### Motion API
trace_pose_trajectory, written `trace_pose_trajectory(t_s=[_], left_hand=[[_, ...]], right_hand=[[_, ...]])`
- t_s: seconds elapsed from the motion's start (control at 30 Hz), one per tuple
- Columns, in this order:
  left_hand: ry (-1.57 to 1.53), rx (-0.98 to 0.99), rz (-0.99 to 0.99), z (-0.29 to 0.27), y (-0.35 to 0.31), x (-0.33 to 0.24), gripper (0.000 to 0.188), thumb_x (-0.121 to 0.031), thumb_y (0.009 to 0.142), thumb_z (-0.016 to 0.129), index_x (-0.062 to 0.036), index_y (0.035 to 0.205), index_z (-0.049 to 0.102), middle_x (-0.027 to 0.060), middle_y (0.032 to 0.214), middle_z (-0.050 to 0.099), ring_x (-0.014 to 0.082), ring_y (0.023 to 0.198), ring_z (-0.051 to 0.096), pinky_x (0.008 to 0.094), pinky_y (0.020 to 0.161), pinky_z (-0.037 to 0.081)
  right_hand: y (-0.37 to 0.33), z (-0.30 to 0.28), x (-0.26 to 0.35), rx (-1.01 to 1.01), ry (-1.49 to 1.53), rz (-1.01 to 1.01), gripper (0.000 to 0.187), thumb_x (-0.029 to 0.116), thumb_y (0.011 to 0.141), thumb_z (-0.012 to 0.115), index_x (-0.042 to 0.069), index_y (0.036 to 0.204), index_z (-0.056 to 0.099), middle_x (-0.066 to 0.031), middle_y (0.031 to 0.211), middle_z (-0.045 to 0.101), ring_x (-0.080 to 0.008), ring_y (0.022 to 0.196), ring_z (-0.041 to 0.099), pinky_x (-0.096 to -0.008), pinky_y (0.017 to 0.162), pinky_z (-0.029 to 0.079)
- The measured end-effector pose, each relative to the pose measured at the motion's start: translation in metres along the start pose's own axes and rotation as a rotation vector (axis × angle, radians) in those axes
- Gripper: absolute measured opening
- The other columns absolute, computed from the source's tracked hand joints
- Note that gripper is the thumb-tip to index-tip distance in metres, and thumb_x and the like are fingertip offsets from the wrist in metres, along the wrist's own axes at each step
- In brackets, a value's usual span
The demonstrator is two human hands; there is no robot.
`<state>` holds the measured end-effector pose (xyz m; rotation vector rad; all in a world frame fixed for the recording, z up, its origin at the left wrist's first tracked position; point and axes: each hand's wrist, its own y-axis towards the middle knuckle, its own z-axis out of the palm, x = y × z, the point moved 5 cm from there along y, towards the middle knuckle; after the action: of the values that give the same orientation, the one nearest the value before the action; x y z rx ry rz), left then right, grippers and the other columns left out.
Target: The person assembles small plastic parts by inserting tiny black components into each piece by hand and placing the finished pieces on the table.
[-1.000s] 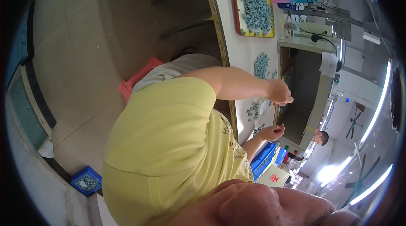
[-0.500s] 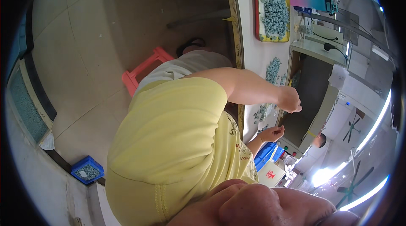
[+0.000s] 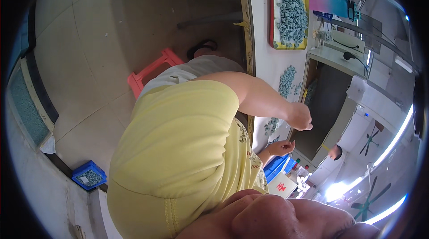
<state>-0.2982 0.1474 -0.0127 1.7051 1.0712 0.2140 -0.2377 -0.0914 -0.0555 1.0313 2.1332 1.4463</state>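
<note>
The picture lies sideways, with the floor at its left and the ceiling lights at its right. My left hand [image 3: 300, 117] hangs over the workbench [image 3: 264, 60] in front of a grey open-fronted box [image 3: 328, 91]. Its fingers are bent together; whatever they hold is too small to make out. Close by, my right hand [image 3: 281, 148] is raised with curled fingers, near a blue bin [image 3: 278, 167]; any thing in it cannot be made out. Small blue-green pieces lie on the bench in a pile [image 3: 287, 80] and a smaller group [image 3: 271, 126] beside my left forearm.
A yellow and red tray [image 3: 271, 24] bears many grey-green pieces. A pink and teal panel [image 3: 330, 4] stands behind it. A red stool [image 3: 136, 80] is by my legs. On the floor is a blue crate [image 3: 87, 164] of small pieces. Another person [image 3: 335, 153] is in the background.
My left hand has moved down the picture, closer to my right hand, its fingers still bent together. My right hand has shifted slightly, much as the whole view has.
</note>
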Motion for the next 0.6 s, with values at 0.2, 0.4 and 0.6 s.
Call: trace_pose_trajectory(t_s=[0.2,0.4,0.6], left_hand=[[-0.061,0.035,-0.035,0.041,0.046,0.0,0.018,-0.024,0.077,0.056,-0.0062,0.074,0.055,0.0096,0.063,0.059,0.0278,0.059,0.062,0.0404,0.049,0.049],[-0.053,-0.021,-0.05,0.078,0.107,-0.024,0.013,-0.02,0.076,0.059,-0.0083,0.073,0.054,0.0067,0.063,0.057,0.0272,0.057,0.059,0.0389,0.049,0.047],[0.024,-0.118,0.009,0.119,0.162,-0.069,0.012,-0.014,0.071,0.064,-0.0109,0.072,0.053,0.0049,0.059,0.054,0.0251,0.054,0.057,0.0361,0.048,0.046]], right_hand=[[0.033,-0.016,-0.029,-0.091,0.046,-0.058,0.016,0.004,0.087,0.051,-0.002,0.1,0.059,-0.0092,0.086,0.059,-0.0152,0.063,0.052,-0.0247,0.054,0.044],[0.089,-0.067,-0.084,-0.276,0.215,0.144,0.019,0.003,0.088,0.049,-0.003,0.106,0.053,-0.0094,0.085,0.055,-0.0154,0.064,0.048,-0.0254,0.057,0.042],[0.116,-0.127,-0.151,-0.266,0.98,0.238,0.022,0.02,0.088,0.05,-0.002,0.088,0.05,-0.0059,0.061,0.044,-0.0129,0.051,0.038,-0.025,0.049,0.032]])
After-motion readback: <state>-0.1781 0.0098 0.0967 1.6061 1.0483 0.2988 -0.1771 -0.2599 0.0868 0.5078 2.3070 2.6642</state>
